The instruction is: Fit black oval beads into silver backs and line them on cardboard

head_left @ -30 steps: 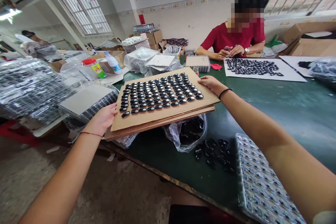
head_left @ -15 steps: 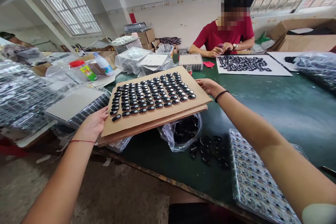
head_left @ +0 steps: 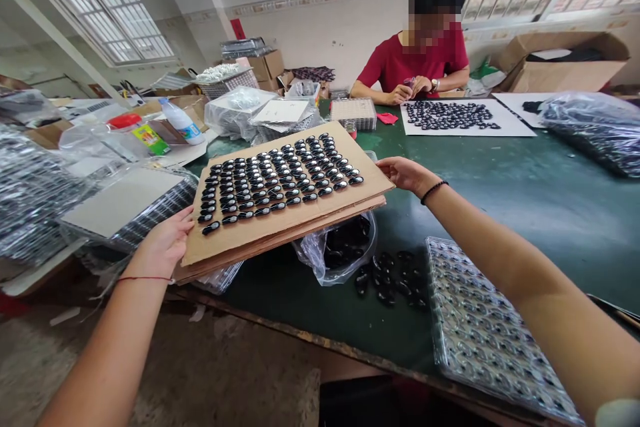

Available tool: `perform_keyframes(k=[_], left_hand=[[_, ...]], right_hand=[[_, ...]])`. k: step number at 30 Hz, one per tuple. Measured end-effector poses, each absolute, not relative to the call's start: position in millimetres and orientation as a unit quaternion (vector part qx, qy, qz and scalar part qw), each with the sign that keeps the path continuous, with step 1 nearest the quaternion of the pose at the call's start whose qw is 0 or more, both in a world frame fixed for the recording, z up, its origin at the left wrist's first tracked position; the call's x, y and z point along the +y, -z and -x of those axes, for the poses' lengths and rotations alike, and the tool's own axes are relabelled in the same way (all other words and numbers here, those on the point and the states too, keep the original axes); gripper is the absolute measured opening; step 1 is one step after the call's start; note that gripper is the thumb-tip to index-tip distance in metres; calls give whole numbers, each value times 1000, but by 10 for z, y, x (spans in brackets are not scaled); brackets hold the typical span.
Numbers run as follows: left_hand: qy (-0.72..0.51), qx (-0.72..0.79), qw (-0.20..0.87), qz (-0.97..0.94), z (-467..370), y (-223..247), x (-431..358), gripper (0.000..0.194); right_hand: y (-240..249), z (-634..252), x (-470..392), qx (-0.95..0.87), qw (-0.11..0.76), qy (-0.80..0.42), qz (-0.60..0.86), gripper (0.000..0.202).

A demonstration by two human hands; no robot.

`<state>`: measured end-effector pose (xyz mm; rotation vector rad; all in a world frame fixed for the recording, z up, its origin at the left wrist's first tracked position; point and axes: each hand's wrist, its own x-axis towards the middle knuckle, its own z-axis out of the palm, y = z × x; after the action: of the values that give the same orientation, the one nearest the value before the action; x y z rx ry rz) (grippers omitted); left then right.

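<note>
A sheet of brown cardboard (head_left: 300, 221) is held tilted above the table's near edge, with more cardboard layers under it. Rows of small glossy black oval pieces (head_left: 261, 211), each with a pale shiny spot, lie on top. My left hand (head_left: 167, 240) grips the cardboard's left edge, fingers partly hidden beneath. At the right edge, my right hand (head_left: 410, 175) holds the sheet near its far corner. Below the cardboard sits a round tub lined with a clear bag (head_left: 313, 257), with black pieces inside. Loose black pieces (head_left: 387, 277) are scattered beside it.
A clear plastic tray (head_left: 490, 333) of many cells lies under my right forearm. Across the green table (head_left: 480, 193), a person in red (head_left: 383, 70) handles a small object behind a white sheet of black pieces (head_left: 447, 116). Stacked trays (head_left: 125, 200) stand at left.
The whole view has shifted slightly, so most things appear farther left. My right hand sits a little farther out on the cardboard's edge. Both hands still hold it.
</note>
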<state>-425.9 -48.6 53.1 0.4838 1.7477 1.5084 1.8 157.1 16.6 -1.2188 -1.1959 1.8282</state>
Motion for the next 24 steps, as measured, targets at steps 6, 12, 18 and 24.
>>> perform_keyframes(k=[6,12,18,24], left_hand=[[-577,681,394,-217,4331,-490,-471,61],[-576,695,377,-208,4342,-531,-522,62],[-561,702,380,-216,4486,-496,-631,58],[-559,707,380,-206,4457,-510,-651,56]], right_hand=[[-177,-136,1358,-485,309,-672,466,14],[-209,-62,1361,-528,334,-601,500,20],[-306,-13,1368,-569,392,-498,525,10],[-651,340,1510,-574,417,-484,513,19]])
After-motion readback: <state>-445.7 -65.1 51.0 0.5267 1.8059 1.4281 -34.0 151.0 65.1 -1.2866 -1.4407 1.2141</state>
